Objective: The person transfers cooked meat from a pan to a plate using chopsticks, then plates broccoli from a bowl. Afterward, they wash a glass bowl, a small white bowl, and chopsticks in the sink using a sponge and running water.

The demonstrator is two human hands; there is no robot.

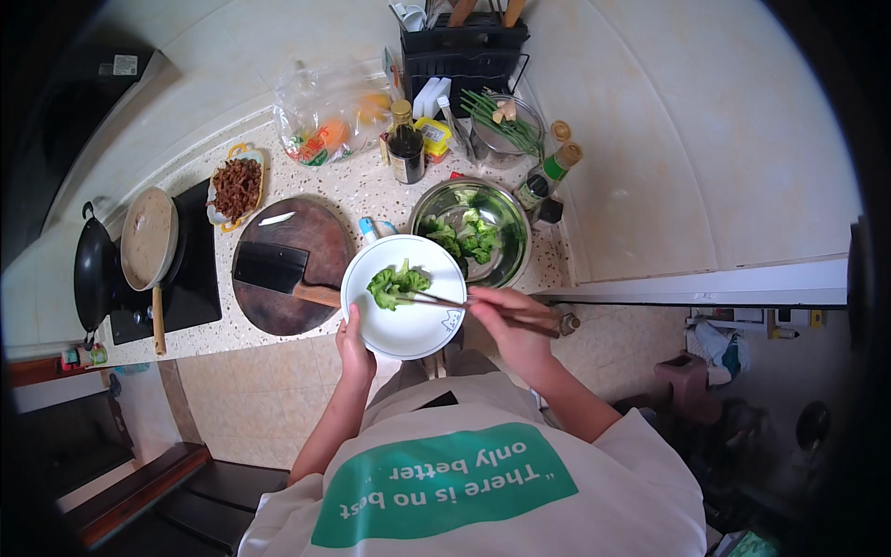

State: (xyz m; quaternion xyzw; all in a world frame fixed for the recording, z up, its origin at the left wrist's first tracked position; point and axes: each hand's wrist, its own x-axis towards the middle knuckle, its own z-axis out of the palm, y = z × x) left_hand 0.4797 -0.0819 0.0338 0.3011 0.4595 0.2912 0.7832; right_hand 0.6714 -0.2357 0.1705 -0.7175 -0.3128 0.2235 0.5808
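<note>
My left hand (355, 344) grips the near left rim of a white plate (390, 338) with a small cat drawing. The plate is held over the counter's front edge. Broccoli florets (397, 284) lie together on it, left of its middle. In my right hand (515, 327) is a pair of wooden chopsticks (442, 301), whose tips touch or nearly touch the broccoli. Just beyond the plate a stainless steel bowl (516, 240) holds more broccoli (477, 237); the plate hides part of its near left rim.
A cleaver (271, 266) rests on a round wooden chopping board (320, 226), its handle reaching towards the plate. Further left are a dish of browned meat (237, 188), a frying pan (148, 237) and a wok (94, 275). Bottles (406, 146) and a steel pot (511, 143) stand behind.
</note>
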